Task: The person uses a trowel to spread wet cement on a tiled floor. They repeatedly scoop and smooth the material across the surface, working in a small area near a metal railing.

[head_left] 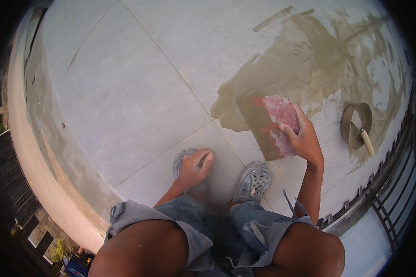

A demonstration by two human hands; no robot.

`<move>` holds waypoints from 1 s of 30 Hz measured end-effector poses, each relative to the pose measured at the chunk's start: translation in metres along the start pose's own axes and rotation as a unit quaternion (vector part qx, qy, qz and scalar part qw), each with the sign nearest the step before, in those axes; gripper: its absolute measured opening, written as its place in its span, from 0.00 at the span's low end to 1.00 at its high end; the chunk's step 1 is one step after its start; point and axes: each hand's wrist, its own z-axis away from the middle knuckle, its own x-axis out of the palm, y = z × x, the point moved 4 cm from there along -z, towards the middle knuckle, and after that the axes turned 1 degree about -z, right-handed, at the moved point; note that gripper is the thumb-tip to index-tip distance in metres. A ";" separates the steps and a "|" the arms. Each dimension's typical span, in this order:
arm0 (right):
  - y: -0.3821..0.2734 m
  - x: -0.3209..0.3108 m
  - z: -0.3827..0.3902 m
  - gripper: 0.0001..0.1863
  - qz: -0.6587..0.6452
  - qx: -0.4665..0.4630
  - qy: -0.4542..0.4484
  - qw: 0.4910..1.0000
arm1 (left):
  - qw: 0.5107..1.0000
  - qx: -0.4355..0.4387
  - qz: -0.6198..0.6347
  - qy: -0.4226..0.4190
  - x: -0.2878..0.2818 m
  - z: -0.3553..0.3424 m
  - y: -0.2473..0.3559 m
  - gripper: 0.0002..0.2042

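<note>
My right hand [305, 143] grips the near edge of a flat red spreader [282, 113], thumb on top. The spreader's far-left side is coated in grey-green grout and rests on the tiled floor [138, 92] at the rim of a wet grout patch [282, 69]. Over my left shoe, my left hand [194, 168] is curled into a loose fist, with nothing visible in it. To the right of my right hand sits a round bowl [344, 122] with some grout residue; a trowel with a wooden handle [367, 143] leans in it.
Thin joints run between the large pale tiles. My grout-smeared clog [254, 180] stands between my hands. A dark metal railing [388, 207] borders the right side. A low curved ledge [32, 138] runs along the left, with buildings and plants beyond it.
</note>
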 end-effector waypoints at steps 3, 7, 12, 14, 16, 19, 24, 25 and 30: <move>0.004 0.008 -0.003 0.32 -0.022 0.017 -0.033 0.999 | 1.000 -0.014 0.005 -0.007 0.001 0.000 0.002 0.12; -0.020 0.017 -0.007 0.30 -0.024 0.032 -0.069 0.997 | 1.000 0.006 -0.011 0.005 0.000 0.000 -0.001 0.11; -0.016 -0.005 -0.001 0.28 -0.005 -0.008 0.014 1.000 | 1.000 0.003 -0.012 0.007 0.001 0.001 -0.002 0.11; -0.018 -0.020 0.003 0.29 0.008 0.011 0.015 1.000 | 1.000 -0.001 -0.007 0.005 0.000 0.001 -0.002 0.12; -0.017 -0.032 0.009 0.29 0.024 0.014 0.046 0.999 | 1.000 -0.004 -0.002 0.003 0.000 0.001 -0.001 0.12; -0.015 -0.040 0.015 0.29 0.043 -0.011 0.074 0.996 | 1.000 -0.003 0.000 0.004 0.000 0.000 0.001 0.12; -0.015 -0.041 0.024 0.28 0.055 0.003 0.060 0.997 | 1.000 -0.001 -0.005 0.002 0.001 0.000 0.001 0.12; -0.016 -0.039 0.024 0.28 0.042 0.010 0.051 0.998 | 1.000 -0.002 -0.005 0.000 0.001 0.000 0.001 0.12; -0.015 -0.030 0.025 0.28 0.023 0.025 0.019 0.999 | 1.000 0.002 -0.017 0.006 0.001 -0.001 0.000 0.12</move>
